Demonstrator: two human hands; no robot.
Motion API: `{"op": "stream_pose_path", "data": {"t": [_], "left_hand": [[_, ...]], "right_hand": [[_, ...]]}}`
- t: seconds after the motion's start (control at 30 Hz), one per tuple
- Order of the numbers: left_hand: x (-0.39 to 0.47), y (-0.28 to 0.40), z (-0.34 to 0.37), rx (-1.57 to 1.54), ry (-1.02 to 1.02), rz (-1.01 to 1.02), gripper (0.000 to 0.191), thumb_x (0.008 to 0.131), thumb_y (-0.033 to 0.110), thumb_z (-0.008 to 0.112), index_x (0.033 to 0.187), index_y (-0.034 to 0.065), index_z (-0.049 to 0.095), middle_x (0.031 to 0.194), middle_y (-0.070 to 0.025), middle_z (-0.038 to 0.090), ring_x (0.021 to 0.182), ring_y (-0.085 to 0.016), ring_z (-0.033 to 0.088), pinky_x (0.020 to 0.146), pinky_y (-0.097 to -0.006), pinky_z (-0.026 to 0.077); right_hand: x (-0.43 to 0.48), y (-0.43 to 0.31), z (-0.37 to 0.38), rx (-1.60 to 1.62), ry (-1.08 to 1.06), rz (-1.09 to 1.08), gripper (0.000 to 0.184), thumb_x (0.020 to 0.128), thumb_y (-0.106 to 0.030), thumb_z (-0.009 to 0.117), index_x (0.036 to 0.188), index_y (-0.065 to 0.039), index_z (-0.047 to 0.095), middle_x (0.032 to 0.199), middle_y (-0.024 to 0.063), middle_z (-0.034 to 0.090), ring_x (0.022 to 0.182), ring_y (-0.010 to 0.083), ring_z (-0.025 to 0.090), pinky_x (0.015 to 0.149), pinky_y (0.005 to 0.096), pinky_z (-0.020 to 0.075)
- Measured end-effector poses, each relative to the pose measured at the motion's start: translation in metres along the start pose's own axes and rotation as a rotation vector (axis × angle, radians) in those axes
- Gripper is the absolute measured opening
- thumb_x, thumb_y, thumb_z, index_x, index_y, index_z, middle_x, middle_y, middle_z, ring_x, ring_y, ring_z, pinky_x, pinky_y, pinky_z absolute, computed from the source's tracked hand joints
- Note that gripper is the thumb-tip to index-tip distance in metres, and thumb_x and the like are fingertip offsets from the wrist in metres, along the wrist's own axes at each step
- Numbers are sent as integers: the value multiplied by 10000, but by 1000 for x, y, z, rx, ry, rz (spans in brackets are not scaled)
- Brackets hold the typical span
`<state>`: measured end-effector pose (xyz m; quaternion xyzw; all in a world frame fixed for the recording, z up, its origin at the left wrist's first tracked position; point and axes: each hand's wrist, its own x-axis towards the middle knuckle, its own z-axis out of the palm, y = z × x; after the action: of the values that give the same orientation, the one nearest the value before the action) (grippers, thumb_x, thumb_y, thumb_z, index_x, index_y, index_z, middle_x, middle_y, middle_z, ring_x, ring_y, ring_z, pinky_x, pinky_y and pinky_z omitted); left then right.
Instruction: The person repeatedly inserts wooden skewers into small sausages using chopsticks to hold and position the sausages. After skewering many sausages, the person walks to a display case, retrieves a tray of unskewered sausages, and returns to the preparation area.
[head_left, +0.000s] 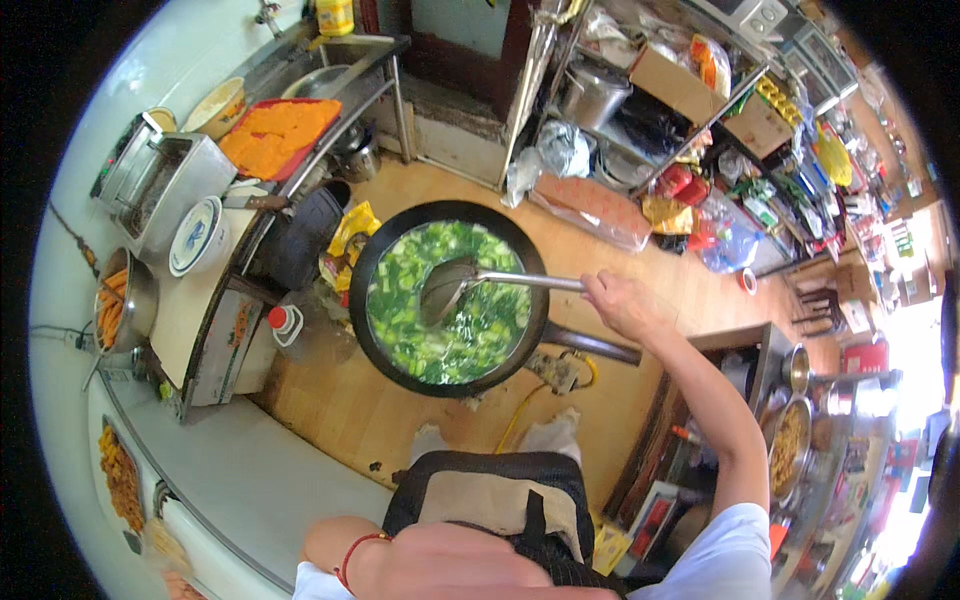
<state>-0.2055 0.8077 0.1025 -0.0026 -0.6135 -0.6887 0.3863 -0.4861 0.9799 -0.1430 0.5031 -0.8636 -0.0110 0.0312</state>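
Note:
A black wok (361, 330) with a dark handle pointing right is in front of me. It holds chopped leafy greens (420, 341) in liquid. My right hand (619, 304) grips the metal handle of a ladle (525, 280), whose bowl rests among the greens, left of the wok's middle. Low in the picture, my left hand (469, 559) is large, close to the camera and blurred, with a red cord bracelet at its wrist. Its fingers are hidden, so I cannot tell what it holds.
A worktop (187, 330) at left bears a bowl (196, 238), a knife (255, 202) and a metal bowl of carrots (139, 300). Behind it lies a red tray (289, 172) of orange food. A plastic jug (315, 334) stands near the wok. Crowded shelving (660, 161) fills the upper right.

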Motion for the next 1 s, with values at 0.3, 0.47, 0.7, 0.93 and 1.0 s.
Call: {"op": "stream_pose_path", "data": {"t": [0.3, 0.47, 0.7, 0.93, 1.0], "left_hand": [[-121, -58, 56, 659, -255, -517, 284, 756, 69, 678, 1029, 51, 603, 1066, -104, 594, 964, -235, 562, 858, -348, 446], [-155, -39, 135, 954, 293, -491, 362, 743, 81, 695, 1075, -2, 578, 1087, -98, 594, 1011, -229, 561, 875, -330, 443], [-199, -46, 154, 274, 841, -697, 386, 835, -2, 611, 1195, -15, 471, 878, -73, 591, 679, -64, 541, 590, -187, 443], [-240, -46, 138, 181, 834, -623, 322, 883, 4, 556, 1191, 1, 461, 873, -69, 588, 578, -49, 508, 483, -163, 419], [-246, -44, 136, 179, 859, -611, 312, 885, 8, 555, 1185, 1, 468, 870, -67, 588, 582, -45, 507, 485, -162, 422]], "right_hand": [[65, 54, 8, 190, -28, 2, 382, 963, -293, 423, 1319, -153, 419, 855, 199, 606, 673, 379, 616, 569, 477, 491], [72, 49, 28, 244, -125, -59, 384, 960, -261, 416, 1286, -62, 454, 865, 232, 634, 745, 373, 642, 642, 482, 505], [77, 49, 72, 706, -556, 211, 378, 929, -297, 477, 747, 2, 617, 735, 213, 644, 617, 295, 640, 506, 425, 478], [38, 45, 9, 984, -735, 391, 326, 935, -268, 504, 744, -18, 590, 544, 91, 518, 387, 187, 461, 352, 353, 350], [21, 46, -18, 677, -585, 242, 261, 935, -281, 486, 918, -49, 607, 601, 107, 555, 432, 212, 516, 405, 358, 405]]}}
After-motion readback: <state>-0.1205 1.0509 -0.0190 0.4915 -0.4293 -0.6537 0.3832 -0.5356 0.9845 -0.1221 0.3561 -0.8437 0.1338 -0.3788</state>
